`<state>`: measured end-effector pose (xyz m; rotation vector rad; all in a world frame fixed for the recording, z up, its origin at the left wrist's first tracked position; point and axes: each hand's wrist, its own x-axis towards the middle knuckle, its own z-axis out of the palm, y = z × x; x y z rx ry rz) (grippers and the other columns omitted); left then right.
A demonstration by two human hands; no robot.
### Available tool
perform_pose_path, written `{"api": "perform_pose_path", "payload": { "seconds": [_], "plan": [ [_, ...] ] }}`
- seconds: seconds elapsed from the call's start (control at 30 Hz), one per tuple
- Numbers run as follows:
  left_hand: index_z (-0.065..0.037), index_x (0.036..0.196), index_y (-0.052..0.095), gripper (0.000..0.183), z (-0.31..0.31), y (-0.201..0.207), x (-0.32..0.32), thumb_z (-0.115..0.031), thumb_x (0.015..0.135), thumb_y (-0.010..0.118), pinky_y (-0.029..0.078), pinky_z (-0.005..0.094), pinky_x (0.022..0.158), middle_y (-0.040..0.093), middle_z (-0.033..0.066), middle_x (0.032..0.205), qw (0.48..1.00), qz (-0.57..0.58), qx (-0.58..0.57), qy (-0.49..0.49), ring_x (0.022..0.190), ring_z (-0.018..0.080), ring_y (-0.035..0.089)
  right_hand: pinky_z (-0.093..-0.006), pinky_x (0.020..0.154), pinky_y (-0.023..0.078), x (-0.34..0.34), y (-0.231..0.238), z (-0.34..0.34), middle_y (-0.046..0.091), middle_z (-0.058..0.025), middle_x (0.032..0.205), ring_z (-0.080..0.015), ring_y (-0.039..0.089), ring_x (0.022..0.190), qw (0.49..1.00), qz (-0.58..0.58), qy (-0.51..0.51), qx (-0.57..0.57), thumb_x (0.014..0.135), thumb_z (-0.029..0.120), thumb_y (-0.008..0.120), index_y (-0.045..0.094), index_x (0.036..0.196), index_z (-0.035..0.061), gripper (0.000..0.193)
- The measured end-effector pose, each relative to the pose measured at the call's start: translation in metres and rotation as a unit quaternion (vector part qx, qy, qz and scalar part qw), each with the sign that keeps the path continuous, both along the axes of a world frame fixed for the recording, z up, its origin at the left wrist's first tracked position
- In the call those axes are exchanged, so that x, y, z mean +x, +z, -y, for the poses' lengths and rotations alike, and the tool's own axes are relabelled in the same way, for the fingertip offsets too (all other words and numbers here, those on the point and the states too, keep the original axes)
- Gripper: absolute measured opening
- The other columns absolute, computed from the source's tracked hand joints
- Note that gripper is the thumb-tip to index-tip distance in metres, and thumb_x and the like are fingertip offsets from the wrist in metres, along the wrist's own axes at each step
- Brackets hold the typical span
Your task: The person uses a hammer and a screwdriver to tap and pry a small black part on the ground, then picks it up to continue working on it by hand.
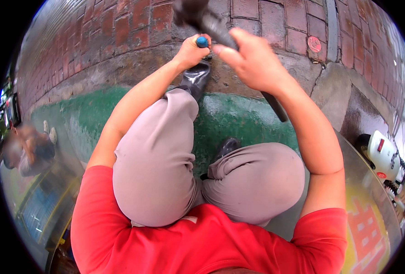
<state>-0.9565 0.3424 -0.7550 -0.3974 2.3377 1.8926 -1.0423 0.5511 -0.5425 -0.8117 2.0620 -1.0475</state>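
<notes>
red disc [314,44], seemingly flat, on brick paving [272,23]

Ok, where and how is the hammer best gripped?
Probably around its handle, coming from the right: the long, slim shaft slants down to the right, away from the bulky hammer head. The right hand already holds it partway along.

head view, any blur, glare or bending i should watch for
In the head view, the hammer is blurred, most at its head; in the head view, glare whitens patches of the shiny black left boot; in the head view, fisheye distortion bows the brick paving, with black corners around it.
</notes>
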Motion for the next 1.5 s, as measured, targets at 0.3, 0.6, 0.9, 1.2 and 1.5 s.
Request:
{"api": "perform_pose_path", "payload": {
  "seconds": [0.3, 0.6, 0.9, 1.2, 1.5],
  "plan": [
    [-0.007, 0.090, 0.061, 0.016, 0.005, -0.012, -0.001, 0.000, 0.076, 0.061, 0.048, 0.0279, 0.077, 0.062, -0.0007, 0.082, 0.999, -0.050, -0.013, 0.002, 0.080, 0.0103, 0.057, -0.0407, 0.065, 0.047, -0.009, 0.035, 0.002, 0.060, -0.0167, 0.071, -0.0263, 0.058, 0.066, 0.992, -0.005, -0.002, -0.127, 0.093, 0.033, 0.065, 0.061, 0.094, -0.0012, 0.034],
    [-0.007, 0.089, 0.061, 0.014, 0.000, 0.005, 0.003, 0.000, 0.077, 0.061, 0.048, 0.0277, 0.075, 0.061, -0.0019, 0.083, 1.000, -0.019, 0.016, 0.007, 0.080, 0.0099, 0.056, -0.0422, 0.067, 0.050, -0.004, -0.019, 0.001, 0.066, -0.0201, 0.075, -0.0348, 0.065, 0.071, 0.999, -0.023, 0.019, 0.029, 0.091, 0.036, 0.064, 0.063, 0.094, -0.0013, 0.037],
    [-0.003, 0.103, 0.066, 0.026, 0.001, -0.001, 0.003, -0.001, 0.078, 0.061, 0.049, 0.0306, 0.081, 0.067, 0.0016, 0.093, 0.999, -0.026, 0.005, -0.035, 0.089, 0.0114, 0.060, -0.0458, 0.073, 0.051, 0.003, -0.017, -0.009, 0.067, -0.0225, 0.081, -0.0409, 0.066, 0.080, 0.999, -0.004, 0.031, 0.016, 0.091, 0.033, 0.063, 0.063, 0.096, -0.0008, 0.034],
    [-0.004, 0.094, 0.065, 0.018, -0.007, 0.014, 0.001, -0.006, 0.077, 0.072, 0.050, 0.0287, 0.073, 0.066, 0.0011, 0.084, 0.997, -0.040, -0.060, -0.012, 0.079, 0.0093, 0.058, -0.0423, 0.062, 0.050, 0.000, 0.036, -0.010, 0.064, -0.0197, 0.071, -0.0371, 0.063, 0.066, 0.991, -0.038, 0.027, -0.124, 0.091, 0.037, 0.063, 0.061, 0.090, -0.0016, 0.039],
    [-0.004, 0.091, 0.062, 0.016, -0.003, 0.003, 0.012, 0.001, 0.076, 0.061, 0.049, 0.0292, 0.076, 0.063, 0.0019, 0.082, 1.000, -0.020, 0.007, 0.002, 0.080, 0.0118, 0.058, -0.0437, 0.066, 0.050, -0.005, 0.015, -0.010, 0.064, -0.0222, 0.075, -0.0378, 0.065, 0.072, 1.000, 0.004, 0.016, 0.002, 0.092, 0.034, 0.063, 0.060, 0.091, -0.0032, 0.038]
  ]
}}
